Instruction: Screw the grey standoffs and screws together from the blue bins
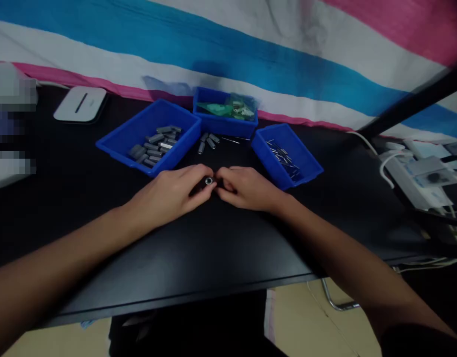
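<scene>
Hands perhaps hide metal sleeve.

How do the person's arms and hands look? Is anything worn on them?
Both forearms are bare. The left hand and the right hand wear no gloves, and no rings, watch or bracelet show. Only at the bottom right corner does a dark sleeve begin, on the right upper arm. The picture is too blurred to show nails or marks.

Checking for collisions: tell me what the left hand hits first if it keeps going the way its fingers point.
The left hand points right, toward the right hand. First comes the small metal cylinder pinched between them, which the fingertips seem to touch already, then the right hand's fingers.
</scene>
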The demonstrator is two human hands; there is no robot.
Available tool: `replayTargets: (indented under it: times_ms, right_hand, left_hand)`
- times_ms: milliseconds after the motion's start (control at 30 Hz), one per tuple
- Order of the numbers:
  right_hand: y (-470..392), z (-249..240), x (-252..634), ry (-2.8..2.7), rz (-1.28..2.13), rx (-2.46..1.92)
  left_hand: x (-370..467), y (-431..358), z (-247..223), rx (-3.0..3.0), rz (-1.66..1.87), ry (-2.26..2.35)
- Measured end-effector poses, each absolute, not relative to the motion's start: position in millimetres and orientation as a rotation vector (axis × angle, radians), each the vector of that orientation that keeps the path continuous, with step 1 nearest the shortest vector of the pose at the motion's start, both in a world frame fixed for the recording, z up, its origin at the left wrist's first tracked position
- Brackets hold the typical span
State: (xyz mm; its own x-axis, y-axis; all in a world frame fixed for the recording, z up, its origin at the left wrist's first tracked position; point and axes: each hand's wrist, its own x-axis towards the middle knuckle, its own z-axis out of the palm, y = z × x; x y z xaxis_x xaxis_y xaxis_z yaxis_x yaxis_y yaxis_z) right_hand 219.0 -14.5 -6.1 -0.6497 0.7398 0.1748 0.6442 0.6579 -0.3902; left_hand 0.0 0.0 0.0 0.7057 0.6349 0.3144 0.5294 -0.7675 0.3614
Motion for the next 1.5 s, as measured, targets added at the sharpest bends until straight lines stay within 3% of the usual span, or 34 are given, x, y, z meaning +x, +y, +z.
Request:
replayTargets:
  times_ms: [167, 467, 800, 1500]
  right_hand:
    - [-17.6, 1.6, 218.6, -2.498, 0.541, -1.127]
    - [-15.7, -0.6, 215.4, -2.597, 0.372, -1.173]
    - [-15.8, -0.8, 215.7, -2.567, 0.438, -1.179]
    - [-12.4, -6.0, 218.9, -2.61, 0.346, -1.069]
  left_hand:
    - [-1.2, 2.9, -2.2, 2.709, 0.581, 0.968]
    - [-0.8, 5.2, -8.4, 2.794, 0.572, 0.916]
    - [-2.1, 5.7, -7.8, 2.798, 0.51, 0.938]
    - [-1.5, 5.5, -6.5, 2.687, 0.749, 0.834]
